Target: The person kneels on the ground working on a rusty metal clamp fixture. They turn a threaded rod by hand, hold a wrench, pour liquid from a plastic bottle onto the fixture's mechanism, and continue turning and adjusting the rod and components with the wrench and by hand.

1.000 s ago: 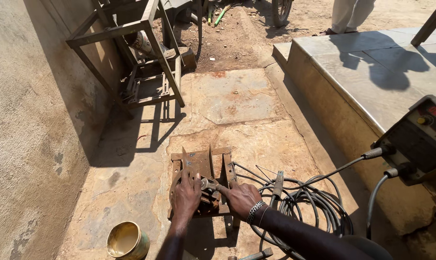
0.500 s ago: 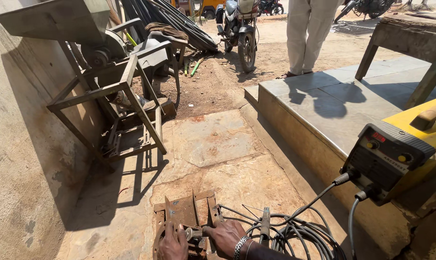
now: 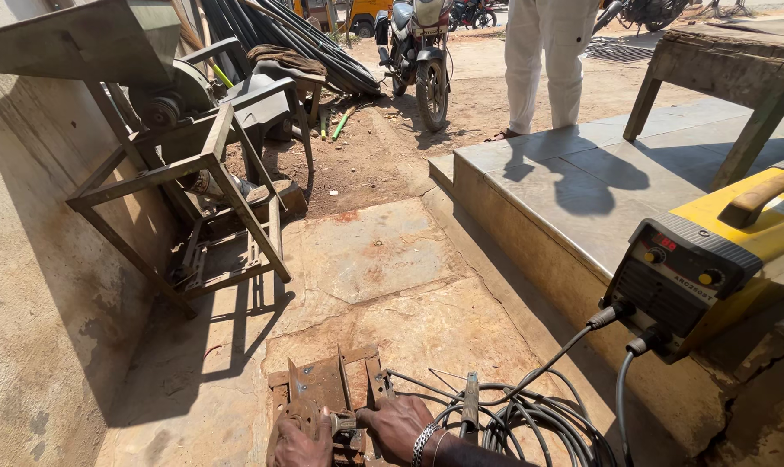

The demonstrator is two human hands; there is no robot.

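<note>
Down at the bottom edge, both hands are on the rusty metal bracket (image 3: 327, 398), which sits flat on the stone floor (image 3: 383, 268) right in front of the person. The left hand (image 3: 301, 445) is pressed on the bracket's near end, fingers curled together over the steel. The right hand (image 3: 396, 424), with a beaded bracelet (image 3: 424, 443) at the wrist, has its fingers wrapped round a small metal piece (image 3: 342, 422) lying on top of the bracket; the frame cuts it off, so what kind of piece it is cannot be told.

Just right of the hands, a coil of grey welding cable (image 3: 530, 419) lies looped on the floor, with an electrode holder (image 3: 470, 399) resting across it. Two leads run up from the coil to the yellow-and-black welding machine (image 3: 712, 268), which stands on the raised concrete step (image 3: 573, 199) to the right.

Further out on the left, against the wall (image 3: 28, 285), a welded steel frame (image 3: 193, 190) leans with a wheel and other machine parts stacked on it. Beyond the step stands a wooden bench (image 3: 729, 69), and a person in white trousers (image 3: 543, 60) stands at the step's far corner. At the very back, a parked motorcycle (image 3: 418, 47) stands on the dirt beside a heap of dark pipes (image 3: 314, 43).
</note>
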